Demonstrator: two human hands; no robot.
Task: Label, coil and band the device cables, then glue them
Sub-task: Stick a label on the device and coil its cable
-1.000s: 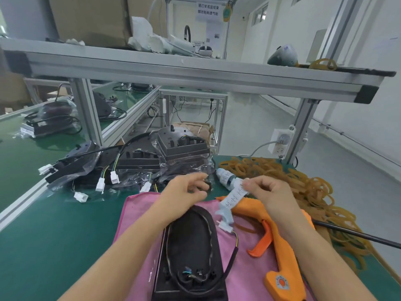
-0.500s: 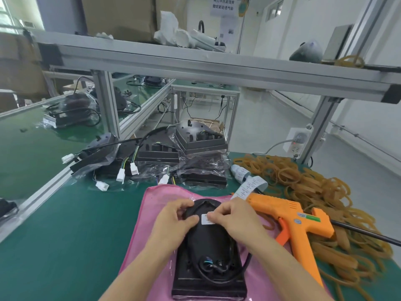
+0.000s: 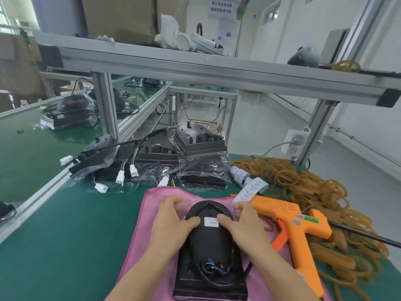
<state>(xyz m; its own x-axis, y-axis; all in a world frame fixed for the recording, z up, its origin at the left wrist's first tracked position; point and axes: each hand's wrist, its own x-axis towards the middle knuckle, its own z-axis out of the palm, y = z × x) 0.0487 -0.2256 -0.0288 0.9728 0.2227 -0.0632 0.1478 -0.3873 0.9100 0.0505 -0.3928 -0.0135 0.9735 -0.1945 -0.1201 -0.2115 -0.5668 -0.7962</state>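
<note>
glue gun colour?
Orange glue gun, with a green-and-blue sticker on its body; head view.

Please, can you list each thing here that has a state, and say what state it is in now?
black device: lying flat on the pink cloth, back side up
white label: stuck on the device
device cable: loose, not coiled or banded
left hand: resting on the device, thumb beside the label
right hand: resting on the device, thumb beside the label
orange glue gun: lying on the table, unheld
rubber bands: loose heap
label strip: partly unrolled
</note>
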